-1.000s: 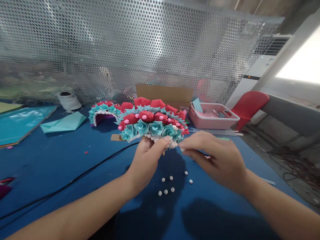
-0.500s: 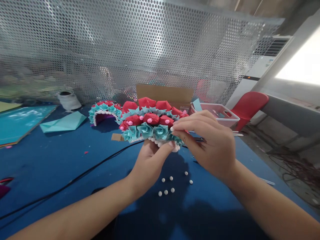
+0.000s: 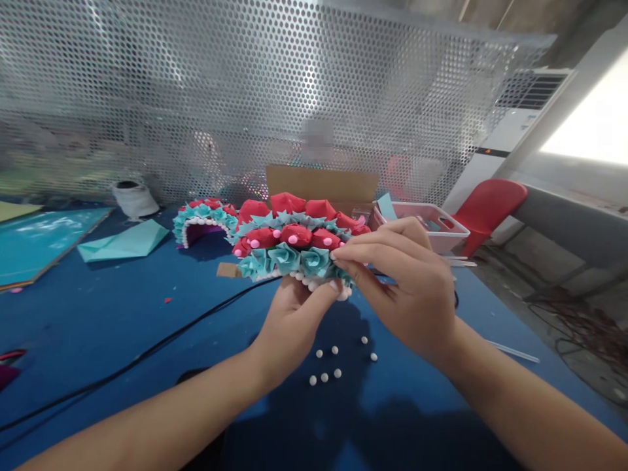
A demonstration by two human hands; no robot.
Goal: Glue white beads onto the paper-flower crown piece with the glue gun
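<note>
Above the table, my left hand (image 3: 294, 324) grips the lower edge of a curved headpiece (image 3: 296, 235) covered with red and light-blue paper flowers. Pink beads sit on its red flowers, and white beads line the bottom edge. The left thumb lies over that edge; the other fingers are hidden behind it. At the headpiece's right side, my right hand (image 3: 415, 281) pinches a small white bead (image 3: 333, 256) between thumb and forefinger, against the blue flowers. On the table below lie several loose white beads (image 3: 324, 377).
A similar flowered arch (image 3: 203, 212) stands behind to the left, near folded light-blue paper (image 3: 125, 241) and a white container (image 3: 136, 199). At the back right is a pink basket (image 3: 444, 243). A black cable (image 3: 186, 327) crosses the blue table (image 3: 98, 333).
My right hand has moved slightly left and brought the white bead in against the blue flowers. The left hand and the headpiece have barely moved.
</note>
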